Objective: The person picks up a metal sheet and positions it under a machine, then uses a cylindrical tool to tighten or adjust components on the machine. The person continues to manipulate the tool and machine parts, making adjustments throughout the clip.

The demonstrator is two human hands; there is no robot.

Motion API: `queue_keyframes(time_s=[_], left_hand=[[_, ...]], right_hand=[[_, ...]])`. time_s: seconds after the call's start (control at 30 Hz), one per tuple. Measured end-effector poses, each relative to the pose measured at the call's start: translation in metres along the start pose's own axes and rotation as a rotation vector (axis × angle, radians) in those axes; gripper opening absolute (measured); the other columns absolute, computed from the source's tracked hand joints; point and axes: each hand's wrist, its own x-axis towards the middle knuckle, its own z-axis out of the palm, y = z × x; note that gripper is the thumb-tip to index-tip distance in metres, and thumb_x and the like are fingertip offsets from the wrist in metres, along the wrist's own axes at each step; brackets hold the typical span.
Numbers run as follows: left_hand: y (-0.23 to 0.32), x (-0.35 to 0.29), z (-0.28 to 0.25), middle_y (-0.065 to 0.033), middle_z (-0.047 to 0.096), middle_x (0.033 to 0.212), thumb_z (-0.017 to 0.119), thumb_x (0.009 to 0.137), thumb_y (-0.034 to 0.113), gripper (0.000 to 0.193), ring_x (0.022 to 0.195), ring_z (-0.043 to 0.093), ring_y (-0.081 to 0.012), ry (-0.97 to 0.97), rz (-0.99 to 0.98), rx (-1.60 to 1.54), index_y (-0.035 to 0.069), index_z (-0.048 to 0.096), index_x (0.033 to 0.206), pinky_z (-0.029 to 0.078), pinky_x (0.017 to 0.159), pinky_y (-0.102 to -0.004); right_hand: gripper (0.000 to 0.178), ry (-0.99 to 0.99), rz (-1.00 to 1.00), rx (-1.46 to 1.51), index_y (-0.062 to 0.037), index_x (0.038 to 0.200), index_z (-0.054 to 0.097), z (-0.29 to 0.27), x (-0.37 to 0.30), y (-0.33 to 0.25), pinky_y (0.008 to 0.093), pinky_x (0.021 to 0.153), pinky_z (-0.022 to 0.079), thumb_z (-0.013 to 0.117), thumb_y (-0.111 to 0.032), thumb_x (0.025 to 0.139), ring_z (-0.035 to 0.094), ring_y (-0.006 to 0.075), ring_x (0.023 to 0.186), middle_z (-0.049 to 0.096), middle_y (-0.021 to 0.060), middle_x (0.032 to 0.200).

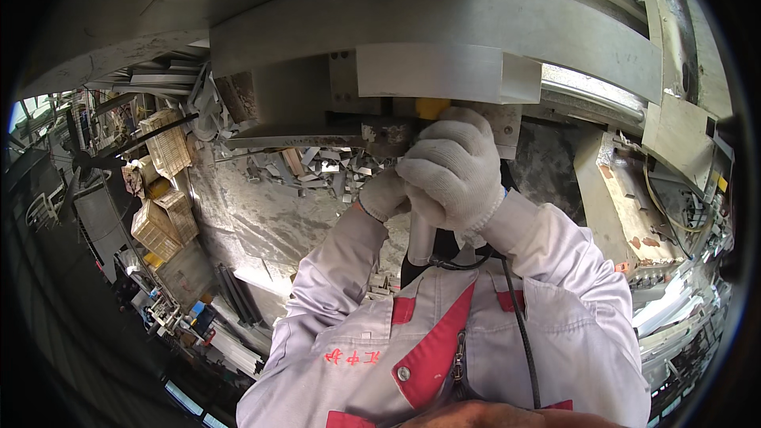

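Both of my hands wear white knitted gloves and meet in front of my chest, under a large grey metal machine beam [444, 12]. My right hand [456, 162] is closed, fingers curled, just below a small yellow part [432, 108]. Behind and lower sits my left hand [384, 194], rounded and closed, its fingertips covered by the right one. Whatever the fingers grip is hidden. Beside my right knuckles is a worn dark metal block [388, 135]. Over the hands juts a pale box-shaped metal piece [428, 71].
Metal scraps [333, 170] lie in a heap on the floor beyond my hands. Yellowish crates [162, 226] stand at the left. At right is a rust-spotted machine base [634, 206] with a hose. A black cord [519, 333] hangs down my jacket.
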Motion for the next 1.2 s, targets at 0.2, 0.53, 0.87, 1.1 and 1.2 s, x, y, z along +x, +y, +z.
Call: queue_keyframes(time_s=[0.2,0.53,0.87,1.1,1.2], left_hand=[[-0.013,0.033,0.012,-0.0073,0.070,0.141,0.090,0.088,0.022,0.058,0.130,0.068,-0.0213,-0.021,0.163,-0.226,0.012,0.068,0.142,0.057,0.108,-0.0372],[-0.011,0.015,0.020,-0.0062,0.073,0.135,0.089,0.086,0.006,0.054,0.126,0.071,-0.0235,-0.098,0.538,-0.184,0.012,0.071,0.136,0.060,0.105,-0.0374],[0.004,0.039,0.036,-0.0081,0.070,0.138,0.088,0.091,0.010,0.062,0.131,0.067,-0.0225,-0.379,-0.059,-1.151,0.011,0.061,0.146,0.059,0.107,-0.0363],[0.005,0.046,0.027,-0.0083,0.066,0.141,0.088,0.092,0.013,0.070,0.132,0.066,-0.0217,-0.480,-0.080,-1.126,0.011,0.054,0.152,0.060,0.105,-0.0362],[0.004,0.046,0.026,-0.0084,0.065,0.142,0.088,0.093,0.014,0.073,0.132,0.066,-0.0213,-0.500,-0.081,-1.118,0.011,0.050,0.155,0.061,0.104,-0.0361]], right_hand=[[0.036,-0.011,0.003,0.010,-0.0143,0.108,0.076,0.000,0.001,0.001,0.0558,0.094,0.052,0.079,-0.019,0.073,0.068,0.0310,0.100,0.072,0.0007,0.104],[0.040,-0.068,0.054,-0.049,-0.0149,0.107,0.078,-0.004,0.004,-0.005,0.0550,0.092,0.053,0.081,-0.025,0.069,0.068,0.0294,0.101,0.072,0.0000,0.101],[0.038,-0.041,0.022,0.017,-0.0131,0.106,0.078,-0.005,0.005,0.002,0.0530,0.087,0.054,0.083,-0.023,0.069,0.070,0.0287,0.095,0.072,0.0008,0.099],[0.042,-0.029,0.010,-0.019,-0.0137,0.104,0.077,-0.001,0.005,0.000,0.0549,0.088,0.053,0.078,-0.022,0.063,0.066,0.0313,0.100,0.071,0.0028,0.100],[0.040,-0.032,0.013,-0.006,-0.0140,0.105,0.077,-0.001,0.005,0.000,0.0543,0.088,0.052,0.078,-0.021,0.066,0.065,0.0306,0.101,0.071,0.0021,0.102]])
